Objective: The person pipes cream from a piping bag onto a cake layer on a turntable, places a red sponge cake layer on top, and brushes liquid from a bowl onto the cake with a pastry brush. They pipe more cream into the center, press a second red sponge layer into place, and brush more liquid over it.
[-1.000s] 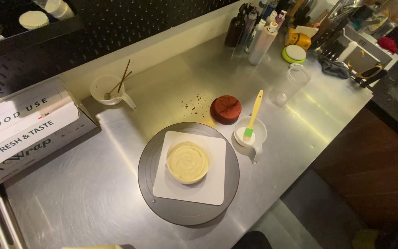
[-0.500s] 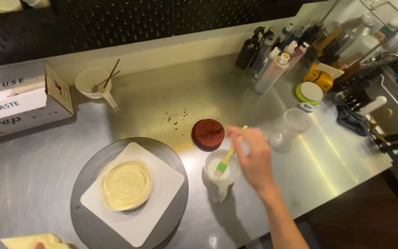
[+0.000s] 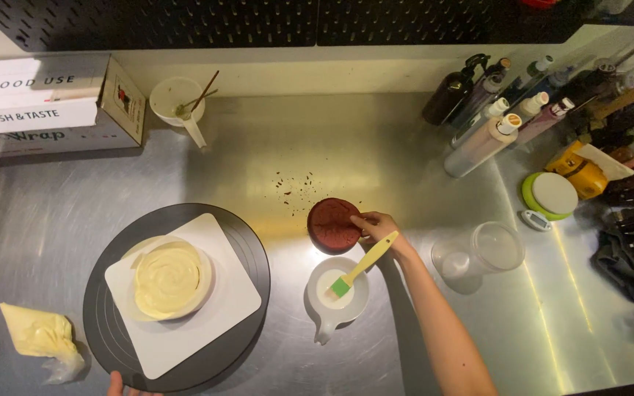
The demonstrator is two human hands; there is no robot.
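Note:
My right hand [image 3: 377, 224] reaches in from the lower right, its fingers pinching the right edge of a round dark red cake layer [image 3: 332, 224] that lies on the steel counter. Just below it a brush with a yellow handle and green bristles [image 3: 357, 270] rests in a small white spouted bowl [image 3: 324, 308]. Only the fingertips of my left hand [image 3: 116, 383] show at the bottom edge, touching the rim of a dark turntable [image 3: 247, 249]. The turntable carries a white square board [image 3: 210, 323] with a cream-topped cake layer [image 3: 168, 279].
A filled piping bag [image 3: 38, 334] lies at the lower left. A white bowl with utensils [image 3: 174, 99] and wrap boxes [image 3: 45, 110] stand at the back left. An empty clear container [image 3: 482, 253], a green-rimmed scale [image 3: 549, 194] and several bottles [image 3: 489, 125] are at the right. Crumbs [image 3: 295, 183] dot the counter.
My right hand has let go of the brush, which now rests in the white bowl, and moved up to the red cake layer. The view has shifted and my left fingertips appear at the turntable.

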